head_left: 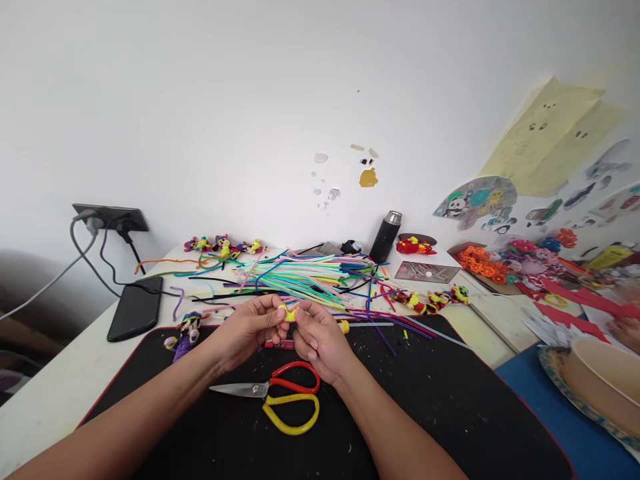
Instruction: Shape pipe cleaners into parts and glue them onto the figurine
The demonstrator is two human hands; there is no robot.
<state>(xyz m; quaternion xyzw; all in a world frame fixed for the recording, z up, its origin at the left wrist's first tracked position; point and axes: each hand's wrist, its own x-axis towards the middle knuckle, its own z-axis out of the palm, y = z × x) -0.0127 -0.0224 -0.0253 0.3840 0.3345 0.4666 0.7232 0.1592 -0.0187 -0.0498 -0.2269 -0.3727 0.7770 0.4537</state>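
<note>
Above the black mat (430, 400), my left hand (255, 330) pinches one end of a small bent yellow pipe cleaner (289, 314). The other end is pinched by my right hand (323, 340), thumb and fingers closed. Scissors (293, 393) with one red and one yellow handle lie on the mat just below both hands, blades pointing left. A small red object (280, 345) shows partly behind my fingers; its kind I cannot make out. Left of my left hand lies a pipe-cleaner doll (187, 333) with a purple lower part.
A heap of multicoloured pipe cleaners (300, 273) spreads behind my hands. A black phone (135, 310) lies at left. At the back stand a black flask (386, 238) and a white box (425, 267). Another person's hand (625, 330) and a bowl (607, 373) are at far right.
</note>
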